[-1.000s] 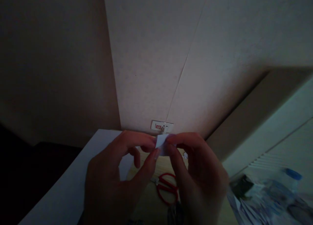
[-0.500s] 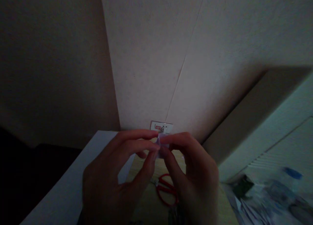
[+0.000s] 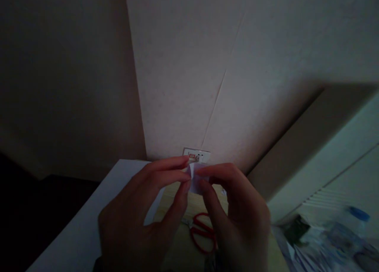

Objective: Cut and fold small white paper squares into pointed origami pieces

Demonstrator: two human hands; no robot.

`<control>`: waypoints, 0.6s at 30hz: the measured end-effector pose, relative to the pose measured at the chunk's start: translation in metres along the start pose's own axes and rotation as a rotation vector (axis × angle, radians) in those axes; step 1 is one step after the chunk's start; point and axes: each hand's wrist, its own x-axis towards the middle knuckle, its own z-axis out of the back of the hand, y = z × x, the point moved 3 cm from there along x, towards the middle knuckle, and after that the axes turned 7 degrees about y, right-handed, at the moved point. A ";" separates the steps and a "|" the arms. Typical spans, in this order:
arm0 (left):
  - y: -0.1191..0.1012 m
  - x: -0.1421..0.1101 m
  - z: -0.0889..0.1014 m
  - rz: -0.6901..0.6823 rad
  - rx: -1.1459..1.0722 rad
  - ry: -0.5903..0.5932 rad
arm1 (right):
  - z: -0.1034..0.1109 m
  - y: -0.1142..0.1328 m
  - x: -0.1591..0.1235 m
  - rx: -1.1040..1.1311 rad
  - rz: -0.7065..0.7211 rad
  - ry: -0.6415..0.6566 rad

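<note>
Between my two hands is a small piece of pale folded paper, with a bright crease near its left side. My left hand pinches its left edge between thumb and fingers. Thumb and index finger of my right hand grip the paper's right part. Below the hands, a pair of scissors with red handles lies on the light wooden tabletop; my right hand hides part of the handles.
A wall socket sits low on the pale wall behind the hands. At left is a white surface. To the right stand a plastic bottle with a blue cap and a dark green packet among blurred papers.
My right hand has shifted slightly right, away from the left. More of the folded paper shows between the fingers, its crease opened wider.
</note>
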 end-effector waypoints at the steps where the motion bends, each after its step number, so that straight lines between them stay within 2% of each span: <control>1: 0.000 -0.001 0.000 -0.005 -0.003 0.002 | 0.000 0.001 0.000 0.000 0.006 0.003; 7: 0.004 0.002 0.000 0.027 -0.168 0.037 | 0.001 0.005 0.001 0.041 0.035 0.005; 12: 0.006 0.005 0.003 0.046 -0.190 0.063 | 0.001 0.008 0.002 0.067 0.076 0.058; 18: 0.006 0.005 0.004 0.061 -0.164 0.080 | 0.004 0.007 0.002 0.054 0.098 0.023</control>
